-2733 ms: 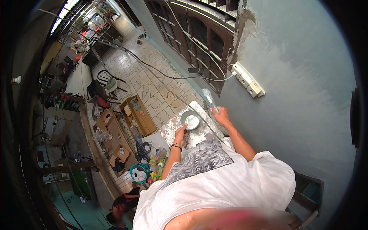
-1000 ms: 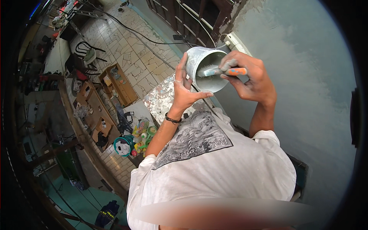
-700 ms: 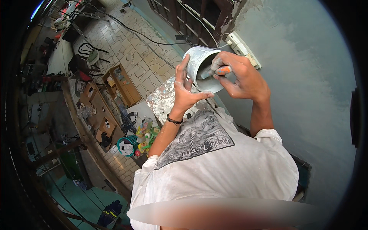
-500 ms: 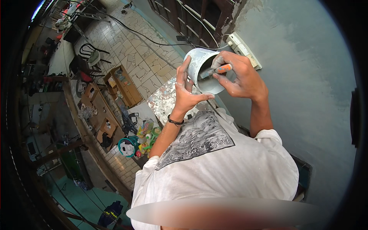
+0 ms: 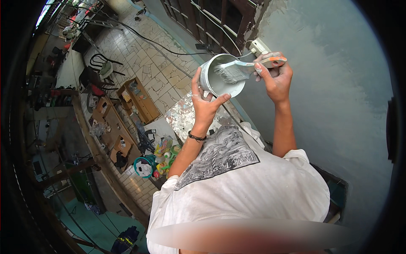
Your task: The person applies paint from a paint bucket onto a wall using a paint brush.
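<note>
My left hand point(image 5: 204, 103) grips a white paint bucket point(image 5: 204, 78) from its left and lower side, thumb along the near rim. The bucket is tilted with its mouth toward me, and pale grey paint coats its inside. In my right hand point(image 5: 277, 82) is a paintbrush point(image 5: 249, 64), held by its worn handle with an orange end. Its paint-coated bristles fan out over the bucket's mouth. Whether they touch the inner wall, I cannot tell. Paint smears mark the fingers of both hands.
A grey painted wall point(image 5: 334, 97) rises on the right, with a white socket strip point(image 5: 260, 45) beside a dark window grille point(image 5: 215, 25). Cables cross behind the bucket. Below stand a paint-spattered board point(image 5: 184, 114), a teal basket point(image 5: 144, 166), a wooden drawer point(image 5: 141, 101) and chairs.
My right hand has drawn the brush up out of the bucket and moved right, so the bristles now show. The bucket has shifted slightly left, its mouth turned more toward me.
</note>
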Tool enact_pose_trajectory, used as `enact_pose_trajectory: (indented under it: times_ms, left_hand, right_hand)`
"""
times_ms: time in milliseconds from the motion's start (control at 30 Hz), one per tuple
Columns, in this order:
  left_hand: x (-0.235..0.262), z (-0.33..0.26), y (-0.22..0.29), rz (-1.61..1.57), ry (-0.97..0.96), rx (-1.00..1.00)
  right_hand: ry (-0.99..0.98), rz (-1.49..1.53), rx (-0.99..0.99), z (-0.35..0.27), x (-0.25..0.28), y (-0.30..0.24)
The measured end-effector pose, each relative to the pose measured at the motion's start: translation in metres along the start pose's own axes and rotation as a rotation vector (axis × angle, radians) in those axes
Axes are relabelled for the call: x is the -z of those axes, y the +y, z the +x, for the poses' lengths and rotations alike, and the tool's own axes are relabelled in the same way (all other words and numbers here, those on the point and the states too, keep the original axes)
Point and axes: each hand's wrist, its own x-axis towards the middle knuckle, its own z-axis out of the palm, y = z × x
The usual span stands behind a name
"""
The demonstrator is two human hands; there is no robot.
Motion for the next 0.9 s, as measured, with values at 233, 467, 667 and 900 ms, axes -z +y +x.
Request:
enact_pose_trajectory:
  times_ms: [233, 467, 667, 900]
  left_hand:
    - [-0.002, 0.0, -0.006, 0.072, 0.075, -0.01]
    - [0.001, 0.004, -0.02, 0.253, 0.101, -0.035]
    - [0.001, 0.002, -0.028, 0.283, 0.052, -0.093]
    - [-0.005, 0.0, -0.014, -0.004, -0.052, -0.023]
  right_hand:
    - [0.273, 0.081, -0.228, -0.01, 0.016, 0.033]
    - [0.195, -0.102, -0.361, -0.012, 0.024, 0.03]
    - [0.208, -0.058, -0.256, -0.023, 0.019, 0.026]
    - [-0.482, -0.571, 0.177, 0.002, 0.007, -0.039]
